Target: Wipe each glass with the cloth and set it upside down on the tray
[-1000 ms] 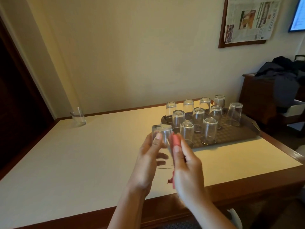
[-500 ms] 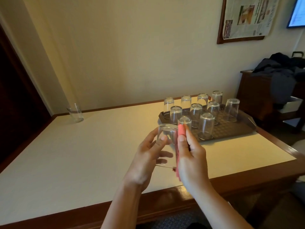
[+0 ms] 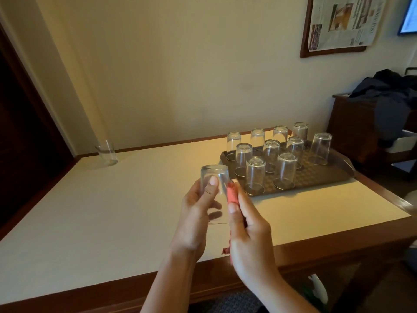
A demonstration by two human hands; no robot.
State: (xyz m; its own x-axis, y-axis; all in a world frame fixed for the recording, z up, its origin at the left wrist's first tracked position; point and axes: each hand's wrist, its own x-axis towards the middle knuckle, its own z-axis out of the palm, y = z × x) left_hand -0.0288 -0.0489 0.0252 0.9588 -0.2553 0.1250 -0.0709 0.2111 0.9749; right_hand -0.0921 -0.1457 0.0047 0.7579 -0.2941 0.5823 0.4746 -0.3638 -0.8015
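One glass (image 3: pixel 214 177), base up and axis near vertical, sits gripped in your left hand (image 3: pixel 196 213). Your right hand (image 3: pixel 246 224) pinches the cloth (image 3: pixel 232 195) against it. Free tray (image 3: pixel 338 177) space lies at 2 o'clock.

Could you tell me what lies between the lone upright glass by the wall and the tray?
Only bare tabletop lies between the upright glass and the tray, as the head view shows.
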